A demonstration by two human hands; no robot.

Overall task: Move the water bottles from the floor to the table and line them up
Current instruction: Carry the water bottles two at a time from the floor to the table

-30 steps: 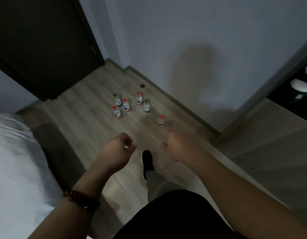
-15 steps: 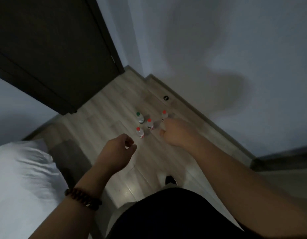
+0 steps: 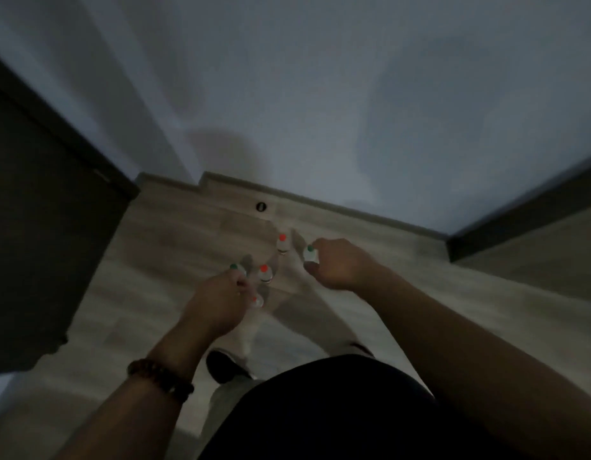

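Note:
Several small water bottles stand close together on the wooden floor (image 3: 174, 247), near the wall. One red-capped bottle (image 3: 282, 243) is farthest away and another red-capped bottle (image 3: 264, 273) stands in the middle. My right hand (image 3: 340, 267) reaches down with index finger and thumb curled round a green-capped bottle (image 3: 310, 254). My left hand (image 3: 217, 302) hangs curled over the group. Its fingertips meet a second green-capped bottle (image 3: 235, 268), and a third red-capped bottle (image 3: 257, 301) shows just beside its knuckles. Blur hides whether the left hand holds either one.
A dark door (image 3: 45, 227) fills the left side. The grey wall (image 3: 320, 94) and its skirting run behind the bottles, with a round black floor fitting (image 3: 261, 206) close to it. A dark furniture edge (image 3: 526, 220) juts in at right. My shoe (image 3: 226, 365) is below.
I have bent down toward the bottles. Both hands dropped from above the floor into the group; the right now reaches the green-capped bottle and the left reaches the nearer ones.

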